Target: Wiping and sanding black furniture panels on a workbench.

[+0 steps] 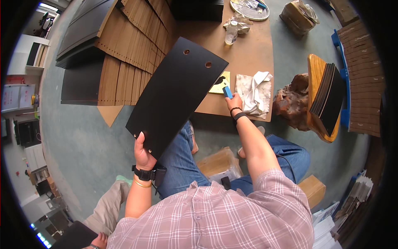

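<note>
My left hand (143,154) grips the lower end of a long black panel (176,95), its thumb on the face. The panel is held tilted, with two round holes near its far end and small brass-coloured fittings near my hand. Between the fingers of my right hand (235,101) is a small blue block (227,92), just over the near edge of a yellow sheet (226,77) with a black smear. Whether the block touches the sheet, I cannot tell. Right of it lies a crumpled, stained white cloth (253,93).
The brown-topped table (253,47) also bears a see-through bottle (231,34) and a round tray (265,15). Stacked panels (128,54) rise at left. A wooden stool (314,66) holding black strips (329,97) stands right. Another person's hand (99,240) shows at lower left.
</note>
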A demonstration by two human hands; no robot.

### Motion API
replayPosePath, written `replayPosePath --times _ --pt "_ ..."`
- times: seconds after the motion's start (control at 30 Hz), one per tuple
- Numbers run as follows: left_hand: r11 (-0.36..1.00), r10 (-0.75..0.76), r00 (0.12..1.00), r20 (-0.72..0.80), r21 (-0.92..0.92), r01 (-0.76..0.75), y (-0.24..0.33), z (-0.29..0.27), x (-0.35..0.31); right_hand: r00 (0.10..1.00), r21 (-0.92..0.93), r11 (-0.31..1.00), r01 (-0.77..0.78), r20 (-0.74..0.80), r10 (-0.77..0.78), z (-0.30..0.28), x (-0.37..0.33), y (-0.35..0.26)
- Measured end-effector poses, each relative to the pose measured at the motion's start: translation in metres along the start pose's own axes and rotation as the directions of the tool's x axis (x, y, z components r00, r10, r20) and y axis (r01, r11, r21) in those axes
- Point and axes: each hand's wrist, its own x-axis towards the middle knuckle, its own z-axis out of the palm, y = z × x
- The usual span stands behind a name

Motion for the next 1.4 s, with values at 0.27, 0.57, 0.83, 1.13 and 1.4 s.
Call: replayPosePath --times 0.27,0.57,0.83,1.13,1.4 --pt "1.0 0.004 0.999 -0.053 0.026 -0.003 0.0 0.003 -0.001 0.999 -0.114 0.994 0.0 -0.036 -0.004 0.005 0.008 -0.011" --pt "0.998 -0.044 0.997 0.058 0.055 0.041 -0.001 0.008 0.003 0.938 0.624 0.781 -0.015 0.28 -0.206 -0.033 -0.082 -0.076" --pt "0.95 -0.287 0.931 0.224 -0.058 0.307 -0.013 0.056 -0.018 0.59 0.763 0.524 0.378 0.238 -0.772 -0.065 -0.111 -0.046" --pt "0.683 -0.491 0.733 0.472 -0.313 0.659 -0.036 0.07 -0.064 0.544 0.979 0.134 -0.155 0.198 -0.815 -0.184 -0.211 -0.133" --pt "0.485 -0.582 0.579 0.571 -0.327 0.811 -0.051 0.076 -0.087 0.232 0.981 -0.119 -0.154 -0.081 -0.969 -0.189 -0.218 -0.126"
